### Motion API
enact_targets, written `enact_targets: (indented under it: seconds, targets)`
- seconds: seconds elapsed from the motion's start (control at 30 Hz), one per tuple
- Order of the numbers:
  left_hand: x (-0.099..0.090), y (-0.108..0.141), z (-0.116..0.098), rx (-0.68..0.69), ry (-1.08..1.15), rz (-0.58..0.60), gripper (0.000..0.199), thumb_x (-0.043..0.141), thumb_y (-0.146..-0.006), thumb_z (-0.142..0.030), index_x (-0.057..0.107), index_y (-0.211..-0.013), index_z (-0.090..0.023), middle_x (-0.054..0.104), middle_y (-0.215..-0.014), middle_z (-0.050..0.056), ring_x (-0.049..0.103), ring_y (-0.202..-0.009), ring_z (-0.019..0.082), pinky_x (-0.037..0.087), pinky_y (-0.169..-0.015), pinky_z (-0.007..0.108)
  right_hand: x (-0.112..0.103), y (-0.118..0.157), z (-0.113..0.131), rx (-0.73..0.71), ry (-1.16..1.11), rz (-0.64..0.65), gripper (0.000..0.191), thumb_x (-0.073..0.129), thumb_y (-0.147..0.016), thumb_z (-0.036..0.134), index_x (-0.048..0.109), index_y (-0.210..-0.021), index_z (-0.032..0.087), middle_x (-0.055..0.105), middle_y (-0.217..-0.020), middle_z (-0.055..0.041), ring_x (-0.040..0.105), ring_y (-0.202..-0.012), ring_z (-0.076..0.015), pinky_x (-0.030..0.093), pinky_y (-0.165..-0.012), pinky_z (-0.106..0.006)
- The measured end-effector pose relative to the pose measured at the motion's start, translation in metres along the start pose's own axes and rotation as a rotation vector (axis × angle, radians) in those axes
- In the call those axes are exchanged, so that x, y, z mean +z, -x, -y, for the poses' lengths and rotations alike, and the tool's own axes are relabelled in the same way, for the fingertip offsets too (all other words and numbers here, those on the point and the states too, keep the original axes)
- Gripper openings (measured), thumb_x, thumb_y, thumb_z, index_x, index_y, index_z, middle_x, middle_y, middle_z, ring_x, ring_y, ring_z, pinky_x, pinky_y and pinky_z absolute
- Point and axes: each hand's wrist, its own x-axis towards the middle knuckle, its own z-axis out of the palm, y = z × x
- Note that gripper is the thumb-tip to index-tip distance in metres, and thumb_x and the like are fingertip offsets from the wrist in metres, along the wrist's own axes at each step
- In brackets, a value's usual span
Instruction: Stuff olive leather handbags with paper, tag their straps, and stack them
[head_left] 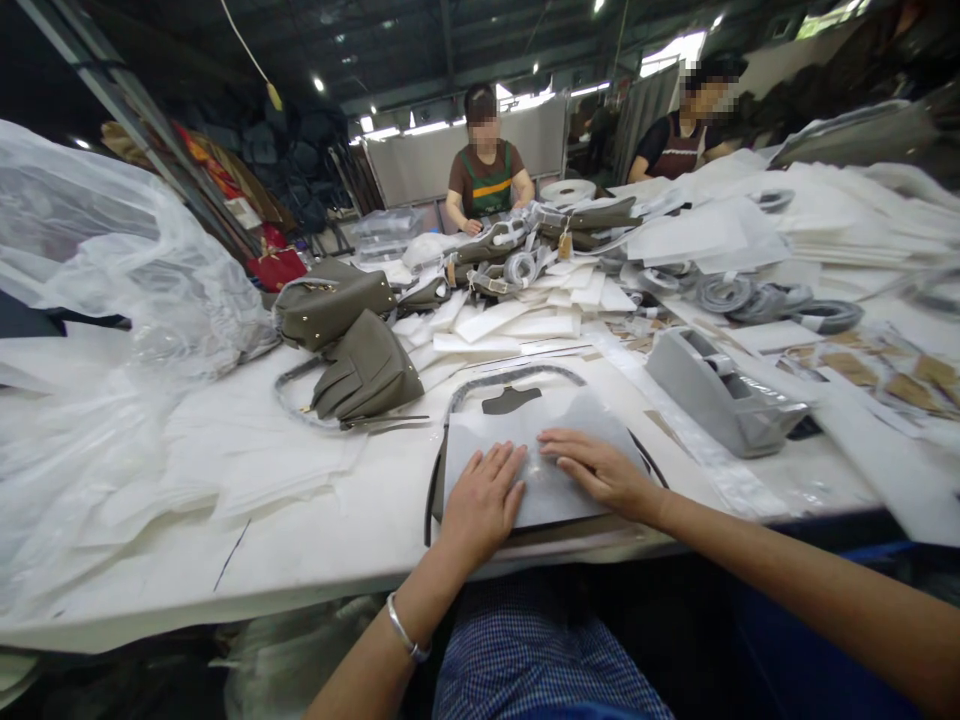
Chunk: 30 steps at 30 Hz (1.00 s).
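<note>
The left hand (480, 510) and right hand (609, 478) rest, fingers (501, 466) outstretched, gripping nothing, on the white sheet (544, 497) covering the bag (511, 401); light, even pressure should prevent creases.

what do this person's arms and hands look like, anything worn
The left hand and right hand are ungloved, and no rings show. The forearms show no sleeves. A shiny silver bangle circles the left wrist; the right wrist is bare.
</note>
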Motion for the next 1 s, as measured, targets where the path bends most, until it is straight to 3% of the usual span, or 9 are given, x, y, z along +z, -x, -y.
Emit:
enact_targets:
  seconds: [0.1,0.2,0.37,0.73,0.87,1.0]
  targets:
    - [0.001,0.008,-0.003,-0.002,-0.019,-0.023,0.043,0.04,-0.103,-0.031,0.047,-0.144,-0.022,0.05,-0.15,0.009,0.046,-0.139,0.024,0.039,-0.114,0.048,0.006,0.001,-0.003,0.001,0.009,-0.118,0.028,0.045,-0.101,0.025,0.067,-0.118,0.022,0.064,-0.13,-0.0112,0.055,-0.127,-0.0219,0.046,-0.11,-0.043]
    - [-0.001,0.009,-0.006,-0.016,-0.031,-0.035,0.042,0.04,-0.103,-0.031,0.048,-0.143,-0.024,0.05,-0.15,0.008,0.046,-0.139,0.024,0.039,-0.114,0.048,0.011,0.0,-0.003,-0.065,0.047,-0.068,0.028,0.043,-0.1,0.019,0.066,-0.116,0.023,0.064,-0.129,-0.0106,0.053,-0.13,-0.0222,0.046,-0.11,-0.044]
    - [0.0,0.008,-0.006,-0.043,-0.044,-0.05,0.041,0.041,-0.102,-0.032,0.05,-0.142,-0.023,0.052,-0.148,0.008,0.048,-0.138,0.024,0.04,-0.114,0.048,0.012,-0.001,-0.004,-0.056,0.117,0.008,0.03,0.042,-0.099,0.016,0.065,-0.116,0.023,0.062,-0.132,-0.0116,0.051,-0.132,-0.0237,0.046,-0.11,-0.046]
    - [-0.002,0.01,-0.007,-0.057,-0.019,-0.045,0.042,0.04,-0.102,-0.032,0.049,-0.142,-0.023,0.053,-0.147,0.008,0.048,-0.137,0.025,0.039,-0.114,0.049,0.008,-0.001,-0.004,-0.118,0.113,0.066,0.03,0.045,-0.098,0.016,0.07,-0.111,0.024,0.065,-0.13,-0.0109,0.054,-0.13,-0.0242,0.048,-0.108,-0.046]
    - [-0.006,0.011,-0.006,-0.036,-0.002,-0.02,0.044,0.042,-0.102,-0.036,0.046,-0.145,-0.031,0.049,-0.15,0.008,0.045,-0.139,0.026,0.039,-0.113,0.051,0.006,0.003,-0.003,-0.099,0.071,0.006,0.036,0.045,-0.098,0.013,0.065,-0.126,0.024,0.065,-0.131,-0.0101,0.058,-0.127,-0.0215,0.047,-0.11,-0.044]
    - [-0.007,0.013,-0.005,-0.016,0.01,0.009,0.045,0.047,-0.099,-0.044,0.049,-0.143,-0.032,0.047,-0.152,0.01,0.043,-0.141,0.029,0.038,-0.114,0.053,0.011,0.005,-0.006,-0.13,0.133,0.034,0.049,0.043,-0.093,0.006,0.059,-0.135,0.025,0.066,-0.131,-0.0079,0.059,-0.125,-0.0209,0.046,-0.111,-0.046]
